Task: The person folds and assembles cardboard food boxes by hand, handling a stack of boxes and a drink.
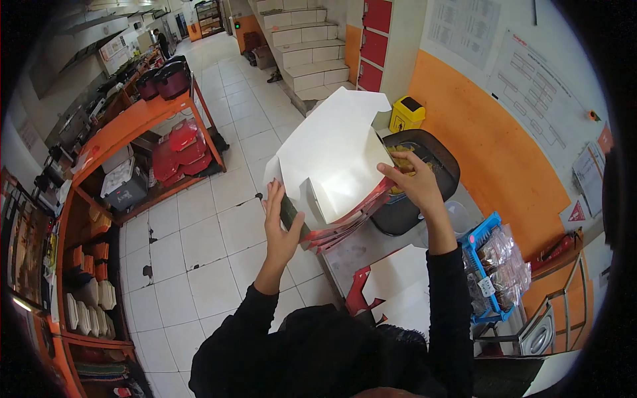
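Both hands are on an open cardboard box (352,142), white inside and red outside, held tilted in front of me. Its tall white lid flap stands up at the far side. Several red layers show under its near edge, perhaps more boxes nested below. My left hand (282,229) grips the left wall, thumb on the near side beside a dark green panel. My right hand (418,179) is closed over the right wall, with thumb and fingers on its top edge. Near my right forearm lies a flat white cardboard sheet (401,282) with a red cut edge.
Behind the box stands a black tub (446,159) with yellowish contents. At right, a blue basket (483,255) holds clear plastic packets (507,262). A yellow bin (407,114) stands by the orange wall. Orange shelving (126,126) runs along the left, and stairs (308,53) rise beyond.
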Demonstrator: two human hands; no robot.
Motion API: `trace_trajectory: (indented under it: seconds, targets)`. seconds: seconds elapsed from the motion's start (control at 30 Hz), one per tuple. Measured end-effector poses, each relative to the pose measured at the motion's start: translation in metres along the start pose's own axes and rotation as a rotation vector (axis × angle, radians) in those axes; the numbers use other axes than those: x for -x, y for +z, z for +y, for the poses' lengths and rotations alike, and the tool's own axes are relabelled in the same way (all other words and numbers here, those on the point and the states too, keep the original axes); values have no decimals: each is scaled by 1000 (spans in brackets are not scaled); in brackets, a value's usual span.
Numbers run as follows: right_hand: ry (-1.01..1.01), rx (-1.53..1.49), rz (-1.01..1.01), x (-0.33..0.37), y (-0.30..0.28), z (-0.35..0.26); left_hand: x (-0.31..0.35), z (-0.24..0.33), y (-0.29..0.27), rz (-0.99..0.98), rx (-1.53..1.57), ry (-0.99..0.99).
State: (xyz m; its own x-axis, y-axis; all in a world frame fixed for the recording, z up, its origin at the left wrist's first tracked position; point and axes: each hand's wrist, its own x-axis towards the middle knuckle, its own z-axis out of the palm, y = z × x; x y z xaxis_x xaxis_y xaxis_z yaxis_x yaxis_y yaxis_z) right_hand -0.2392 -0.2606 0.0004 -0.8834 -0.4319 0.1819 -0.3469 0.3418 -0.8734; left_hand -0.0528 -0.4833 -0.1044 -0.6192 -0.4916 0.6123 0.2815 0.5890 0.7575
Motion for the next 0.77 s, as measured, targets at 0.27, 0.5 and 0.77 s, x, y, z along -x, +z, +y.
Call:
trace_trajectory:
  seconds: [0.27, 0.5, 0.77]
  targets:
    - [101, -38, 13, 15, 0, 3, 2, 9, 8, 138, 45, -21]
    - [138, -116, 32, 32, -18, 15, 12, 46, 20, 309, -127, 146]
    - [116, -110, 244, 123, -21, 58, 40, 55, 40, 81, -185, 467]
